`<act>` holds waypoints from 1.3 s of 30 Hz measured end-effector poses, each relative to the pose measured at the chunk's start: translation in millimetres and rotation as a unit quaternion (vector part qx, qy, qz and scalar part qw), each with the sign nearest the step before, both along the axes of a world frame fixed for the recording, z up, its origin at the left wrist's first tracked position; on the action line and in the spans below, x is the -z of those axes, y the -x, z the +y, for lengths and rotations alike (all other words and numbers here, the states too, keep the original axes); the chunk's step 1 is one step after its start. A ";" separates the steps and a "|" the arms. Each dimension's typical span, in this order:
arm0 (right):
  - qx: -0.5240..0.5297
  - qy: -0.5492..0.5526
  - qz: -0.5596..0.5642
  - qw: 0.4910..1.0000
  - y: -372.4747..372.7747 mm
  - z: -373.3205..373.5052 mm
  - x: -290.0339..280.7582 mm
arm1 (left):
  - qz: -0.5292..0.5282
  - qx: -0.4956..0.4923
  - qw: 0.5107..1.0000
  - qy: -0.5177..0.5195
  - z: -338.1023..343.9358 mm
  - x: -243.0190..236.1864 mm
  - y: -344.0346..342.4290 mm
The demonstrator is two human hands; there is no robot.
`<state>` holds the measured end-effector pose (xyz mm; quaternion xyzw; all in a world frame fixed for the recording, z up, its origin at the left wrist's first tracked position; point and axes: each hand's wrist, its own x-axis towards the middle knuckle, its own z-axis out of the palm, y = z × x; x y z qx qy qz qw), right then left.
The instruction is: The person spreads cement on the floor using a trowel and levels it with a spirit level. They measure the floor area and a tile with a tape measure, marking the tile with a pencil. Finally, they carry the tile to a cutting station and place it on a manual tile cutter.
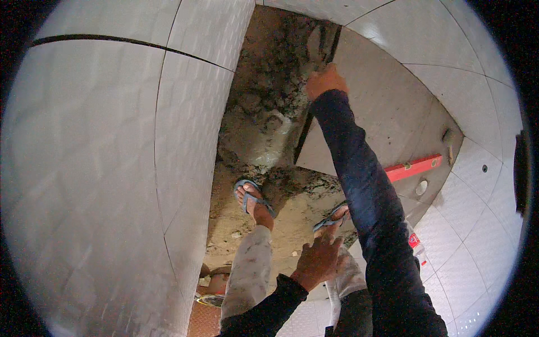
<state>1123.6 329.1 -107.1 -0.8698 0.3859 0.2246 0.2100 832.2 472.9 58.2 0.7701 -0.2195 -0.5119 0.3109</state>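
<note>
My right hand [327, 81] is closed at the edge of a large grey-beige floor tile [387, 95], where the tile meets a dark strip of wet mortar [264, 84]. Its fingers face away, so whatever they grip is hidden; a greyish, mortar-smeared shape [315, 45] shows just beyond them. My left hand [319, 261] hangs over my right leg near the knee, with the fingers loosely apart and nothing visible in them. My feet, in blue-grey flip-flops [247, 194], stand on the sandy bed [286, 208] nearer to me.
A red spirit level [414, 167] lies on the tile beside my right forearm, near a pale round spot [421, 187]. White tiled walls rise on the left [112, 168] and right [477, 185]. A reddish container [216, 283] sits at the lower left. A red-labelled item [414, 241] shows behind my right arm.
</note>
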 end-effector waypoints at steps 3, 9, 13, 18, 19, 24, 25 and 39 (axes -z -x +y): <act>-0.139 0.060 0.036 0.988 -11.3 -51.7 32.1 | 0.008 0.026 1.000 0.002 -2.2 2.6 4.6; -0.193 0.068 0.012 0.979 -33.7 -25.9 45.2 | -0.014 0.006 1.000 0.006 -8.5 0.8 9.4; -0.196 0.043 -0.045 0.979 -20.6 -37.7 54.9 | -0.059 -0.007 0.998 0.002 -8.2 -2.6 5.5; -0.198 -0.003 -0.042 0.979 53.0 17.9 38.2 | 0.001 -0.012 1.000 0.012 -15.2 -1.8 20.7; -0.185 -0.044 -0.027 0.981 64.3 22.0 14.8 | 0.005 -0.001 1.000 0.006 -14.4 -2.6 22.2; -0.065 -0.016 -0.113 0.991 99.8 -27.3 46.0 | 0.035 0.021 0.999 0.000 -9.5 -1.5 33.8; -0.058 -0.018 -0.096 0.994 94.1 -22.0 55.5 | 0.039 0.026 0.999 -0.002 -8.4 -1.5 35.2; -0.128 -0.051 -0.045 0.989 213.9 -20.6 9.2 | 0.076 0.021 0.997 0.000 -5.6 -0.1 93.4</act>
